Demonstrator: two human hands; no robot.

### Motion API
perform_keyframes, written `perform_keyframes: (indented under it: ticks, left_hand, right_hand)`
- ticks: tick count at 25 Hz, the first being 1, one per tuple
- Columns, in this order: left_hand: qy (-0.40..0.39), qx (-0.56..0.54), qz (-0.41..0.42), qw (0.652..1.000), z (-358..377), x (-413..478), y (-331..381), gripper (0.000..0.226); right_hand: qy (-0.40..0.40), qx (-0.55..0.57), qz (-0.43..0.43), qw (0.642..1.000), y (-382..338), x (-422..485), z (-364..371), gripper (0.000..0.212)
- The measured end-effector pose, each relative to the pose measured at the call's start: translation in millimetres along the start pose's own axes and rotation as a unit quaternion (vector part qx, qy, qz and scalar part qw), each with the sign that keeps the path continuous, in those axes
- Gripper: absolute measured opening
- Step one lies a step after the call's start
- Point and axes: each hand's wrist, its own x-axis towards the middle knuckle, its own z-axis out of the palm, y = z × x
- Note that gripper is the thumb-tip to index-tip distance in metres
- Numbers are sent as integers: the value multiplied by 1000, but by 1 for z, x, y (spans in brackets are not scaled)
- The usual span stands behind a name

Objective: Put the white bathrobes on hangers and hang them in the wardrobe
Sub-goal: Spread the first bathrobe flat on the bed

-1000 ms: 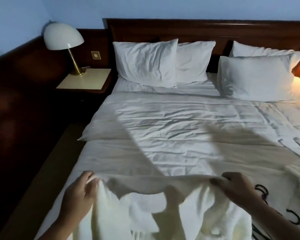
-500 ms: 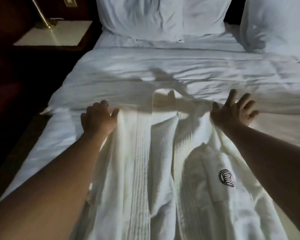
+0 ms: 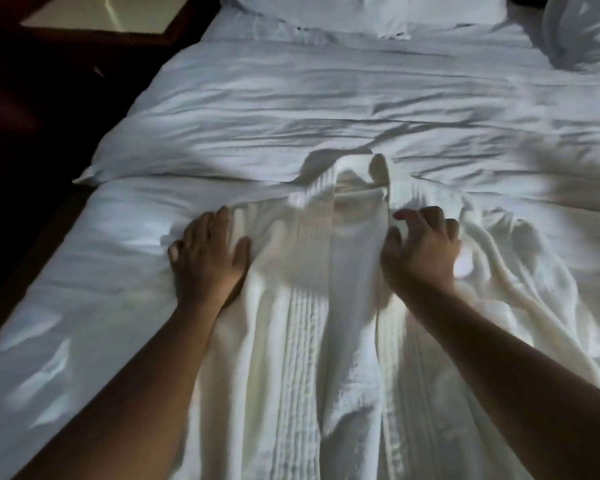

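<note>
Bathrobe (image 3: pixel 312 306), white terry, is lying front-up on the bed sheet (image 3: pixel 84 306). It is stretching lengthwise, with its collar (image 3: pixel 357 181) pointing away from the person and its lower part running out of frame at the bottom. Ribbed lapel bands (image 3: pixel 305 323) are running down its middle, parting near the collar. The collar is standing up a bit, crumpled.

L hand (image 3: pixel 208 258) is lying palm down, fingers straight and slightly spread, pressing flat on the bathrobe's shoulder edge left of the collar. Its outer fingers are spilling onto the sheet just beside the bathrobe. It is gripping nothing.

R hand (image 3: pixel 423 244) is sitting on the bathrobe's other shoulder, right of the collar, fingers bent claw-like, thumb touching the lapel band. Can't tell whether it is nipping cloth or only resting (blur + low light).

Hands are working apart, one on each side of the collar, with the collar betw. them and a little beyond. Both forearms, bare, are reaching over the bathrobe's lower part.

Right of the R hand, the bathrobe's cloth is bunching into loose folds.

Just beyond the collar a wrinkled white duvet (image 3: pixel 326 98) is lying across. Further beyond the collar, pillows (image 3: pixel 312 8) are showing at the frame top. Far beyond and left of the bathrobe, a pale bedside table (image 3: pixel 94 15) top w/ dark rim is showing in part.
</note>
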Motion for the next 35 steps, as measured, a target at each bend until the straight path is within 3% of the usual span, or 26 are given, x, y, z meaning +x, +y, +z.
perform_keyframes:
  ticks: [2, 4, 5, 8, 12, 14, 16, 17, 20, 21, 22, 24, 26, 27, 30, 32, 33, 35]
  left_hand:
    - [-1, -16, -11, 1000, 1, 0, -1, 61]
    - [-5, -30, -17, 999, 3, 1, 0, 62]
    - [-6, -33, -19, 999, 4, 2, 0, 63]
    - [-1, -56, -25, 998, 5, 3, -2, 66]
    - [-40, -176, -81, 980, -12, 1, -1, 71]
    - [-120, -181, -135, 967, -35, 8, -11, 65]
    - [-230, -89, -164, 955, -64, 2, -36, 52]
    - [-296, -75, -177, 936, -82, -1, -52, 48]
    - [-465, -178, -228, 837, -129, -4, -102, 30]
    - [-486, -165, -221, 829, -137, -2, -118, 22]
    - [-466, -147, -217, 845, -141, 2, -132, 15]
    - [-292, -129, -246, 915, -145, 13, -163, 11]
    - [-113, -101, -286, 946, -150, 12, -187, 29]
    - [-83, -67, -315, 943, -150, 6, -198, 46]
    - [-190, -11, -461, 867, -142, -38, -214, 82]
    - [-260, -17, -512, 819, -140, -64, -205, 79]
    - [-267, -10, -514, 815, -138, -71, -197, 72]
    - [-251, 5, -476, 843, -138, -76, -176, 52]
  right_hand:
    - [-107, 52, 28, 992, -48, -10, 24, 48]
    - [-230, 73, 141, 960, -83, 1, 43, 57]
    - [-255, 83, 176, 947, -91, 9, 51, 58]
    - [-201, 74, 121, 969, -81, 15, 74, 41]
    - [-37, 62, 37, 997, -60, -15, 108, 30]
    - [-2, 18, 17, 1000, -58, -16, 124, 28]
    - [24, 17, -6, 1000, -55, -12, 133, 31]
    - [33, 18, -11, 999, -54, -11, 135, 33]
    - [56, -20, -6, 998, -51, -13, 143, 32]
    - [66, -34, -8, 997, -53, -13, 145, 30]
    - [77, -45, -9, 996, -54, -13, 145, 29]
    - [79, -59, -6, 995, -54, -12, 146, 28]
    - [65, -64, 3, 996, -55, -11, 149, 30]
    - [64, -62, 4, 996, -56, -11, 149, 30]
    - [69, -64, 4, 996, -58, -11, 149, 30]
    - [62, -76, 9, 995, -59, -12, 148, 31]
    - [60, -73, 9, 995, -59, -13, 148, 32]
    - [63, -55, 3, 996, -58, -12, 150, 32]
